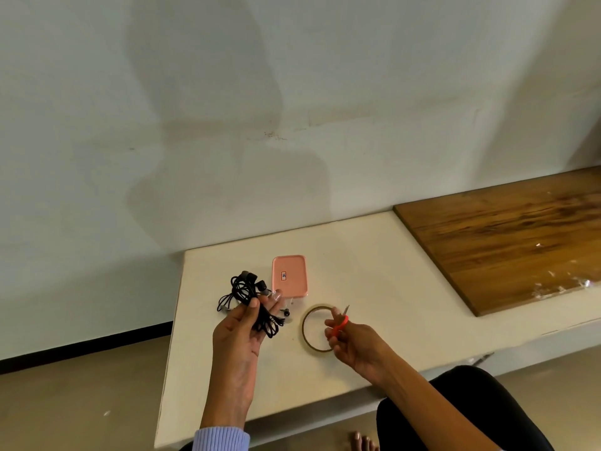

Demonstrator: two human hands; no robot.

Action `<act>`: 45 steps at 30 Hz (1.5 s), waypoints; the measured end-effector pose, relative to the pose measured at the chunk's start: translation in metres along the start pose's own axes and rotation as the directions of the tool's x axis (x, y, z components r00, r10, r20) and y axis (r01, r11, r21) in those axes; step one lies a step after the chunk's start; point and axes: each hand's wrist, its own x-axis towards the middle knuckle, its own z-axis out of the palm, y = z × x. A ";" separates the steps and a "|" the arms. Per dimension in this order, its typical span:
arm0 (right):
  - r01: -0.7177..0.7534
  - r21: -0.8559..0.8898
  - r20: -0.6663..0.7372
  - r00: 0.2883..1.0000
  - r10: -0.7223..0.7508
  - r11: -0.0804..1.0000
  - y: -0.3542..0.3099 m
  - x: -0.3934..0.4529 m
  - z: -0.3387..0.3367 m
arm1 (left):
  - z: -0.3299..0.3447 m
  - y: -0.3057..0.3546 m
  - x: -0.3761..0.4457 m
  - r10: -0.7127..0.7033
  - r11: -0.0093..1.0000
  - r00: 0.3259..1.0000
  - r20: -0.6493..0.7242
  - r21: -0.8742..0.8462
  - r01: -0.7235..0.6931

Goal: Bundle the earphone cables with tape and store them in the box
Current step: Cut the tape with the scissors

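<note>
Earphone cables (252,301): a black tangled bunch held up above the table's left part, near its far edge; a loose earbud end hangs toward the box.
Left hand (240,333): grip clenched around the cable bunch, thumb across the front; a pale blue sleeve cuff (221,439) at the wrist.
Box (289,275): pink, rectangular with rounded corners, lid on, small label on top; sits near the table's far edge, just beside the cables. Contents cannot be seen.
Tape roll (317,328): clear tape, lying flat on the table nearer the person than the box.
Right hand (349,345): grip closed on red-handled scissors (340,322), blades pointing away, over the roll's right rim.
Table (374,288): off-white top; a wooden board (504,239) lies at its right end.
</note>
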 end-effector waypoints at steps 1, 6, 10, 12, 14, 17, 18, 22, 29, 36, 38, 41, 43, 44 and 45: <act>-0.025 0.041 0.015 1.000 0.025 0.999 -0.003 0.002 -0.003 | 0.000 0.001 0.000 -0.004 1.000 1.000 0.003 -0.005 0.004; -0.131 0.237 0.206 0.975 0.082 0.963 -0.016 0.006 -0.010 | 0.000 -0.002 0.000 -0.029 1.000 1.000 0.008 0.001 0.029; -0.274 0.394 0.306 0.939 0.155 0.877 -0.026 0.006 -0.013 | 0.004 -0.011 0.000 -0.066 0.997 0.997 0.032 0.032 0.065; -0.290 0.356 0.283 0.939 0.193 0.888 -0.033 0.005 -0.015 | 0.006 -0.016 0.001 -0.075 0.996 0.996 0.039 0.056 0.073; -0.302 0.276 0.222 0.944 0.245 0.913 -0.041 0.006 -0.019 | 0.006 -0.019 0.002 -0.079 0.995 0.996 0.039 0.071 0.077; -0.349 0.154 0.129 0.935 0.332 0.924 -0.055 0.004 -0.022 | 0.005 -0.022 0.006 -0.088 0.995 0.996 0.034 0.060 0.086; -0.363 0.115 0.090 0.931 0.354 0.925 -0.059 0.003 -0.021 | 0.006 -0.024 0.007 -0.094 0.994 0.995 0.032 0.050 0.093; -0.364 -0.180 -0.095 0.931 0.353 0.914 -0.070 0.003 -0.020 | 0.017 -0.039 0.009 -0.130 0.991 0.990 0.047 0.027 0.129; -0.340 -0.363 -0.008 0.932 0.362 0.868 -0.074 0.021 -0.041 | 0.039 -0.088 0.030 -0.301 0.935 0.951 0.065 -0.177 0.308; -0.361 -0.163 0.103 0.919 0.380 0.918 -0.077 0.027 -0.055 | 0.040 -0.118 0.044 -0.319 0.936 0.947 0.029 -0.148 0.319; -0.357 -0.107 0.123 0.921 0.369 0.928 -0.079 0.028 -0.058 | 0.039 -0.121 0.041 -0.304 0.947 0.952 0.016 -0.102 0.304; -0.378 -0.049 0.135 0.915 0.381 0.924 -0.084 0.028 -0.060 | 0.037 -0.122 0.039 -0.286 0.955 0.958 0.009 -0.081 0.286; -0.406 -0.036 0.144 0.902 0.407 0.913 -0.086 0.028 -0.061 | 0.035 -0.123 0.038 -0.285 0.957 0.959 0.003 -0.063 0.284; -0.416 -0.037 0.145 0.898 0.416 0.909 -0.088 0.028 -0.063 | 0.035 -0.123 0.038 -0.284 0.957 0.959 0.001 -0.051 0.284; -0.421 -0.036 0.145 0.895 0.422 0.906 -0.089 0.028 -0.064 | 0.034 -0.124 0.037 -0.282 0.959 0.959 0.001 -0.041 0.282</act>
